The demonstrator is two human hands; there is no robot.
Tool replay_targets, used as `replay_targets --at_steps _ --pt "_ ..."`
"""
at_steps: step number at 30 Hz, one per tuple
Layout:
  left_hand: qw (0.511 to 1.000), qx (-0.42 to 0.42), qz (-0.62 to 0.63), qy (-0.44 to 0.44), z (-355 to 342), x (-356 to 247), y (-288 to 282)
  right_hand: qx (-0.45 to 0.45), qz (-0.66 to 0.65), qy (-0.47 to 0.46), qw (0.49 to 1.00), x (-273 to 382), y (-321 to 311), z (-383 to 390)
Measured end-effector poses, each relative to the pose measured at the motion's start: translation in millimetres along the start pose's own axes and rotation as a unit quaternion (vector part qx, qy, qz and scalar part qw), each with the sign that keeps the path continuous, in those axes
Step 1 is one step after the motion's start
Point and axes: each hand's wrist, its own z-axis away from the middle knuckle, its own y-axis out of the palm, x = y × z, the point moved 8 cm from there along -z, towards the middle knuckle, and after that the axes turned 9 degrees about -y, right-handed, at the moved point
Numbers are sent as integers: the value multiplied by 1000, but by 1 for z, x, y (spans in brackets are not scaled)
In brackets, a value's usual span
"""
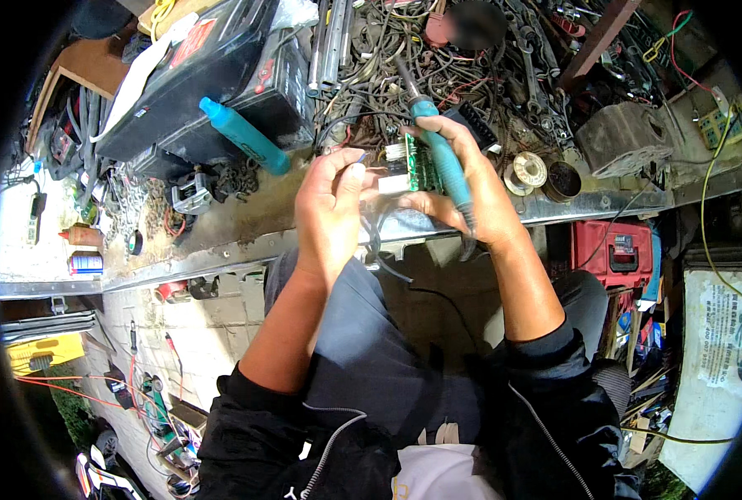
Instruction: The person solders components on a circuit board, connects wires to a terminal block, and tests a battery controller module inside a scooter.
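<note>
Soldering iron [448, 160] partly hides tangled cables [379, 79], left of a spool [528, 171].

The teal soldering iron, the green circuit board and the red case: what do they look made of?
Soldering iron: teal handle, probably matte plastic, from its even colour; slim greyish shaft, likely metal.
Green circuit board: perhaps resin laminate, thin and flat with a bright green face; blur leaves the finish open.
Red case: likely hard plastic, slightly glossy, from its even red and moulded-looking front.

Bare forearms [286, 333] forward, left grip [327, 212] in a fingertip pinch, right grip [485, 200] curled and wider.
</note>
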Motion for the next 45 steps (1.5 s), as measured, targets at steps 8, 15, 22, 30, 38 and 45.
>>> replay_targets --at_steps 8,15,22,30,38,45 --pt "991 90 41 -90 3 7 -4 -15 8 12 1000 -6 -2 7" --pt "986 92 103 -92 -1 9 -17 8 44 -1 999 1 3 7" --pt "993 44 -104 31 9 -22 2 6 -20 16 1000 -4 10 9" --pt "996 73 -53 23 6 -14 -2 11 -2 -15 1000 -2 12 5" --pt "994 109 -22 12 5 -7 3 18 18 -5 1000 -3 11 5" --pt "993 115 -8 -7 4 -9 3 22 25 2 999 -2 11 5"
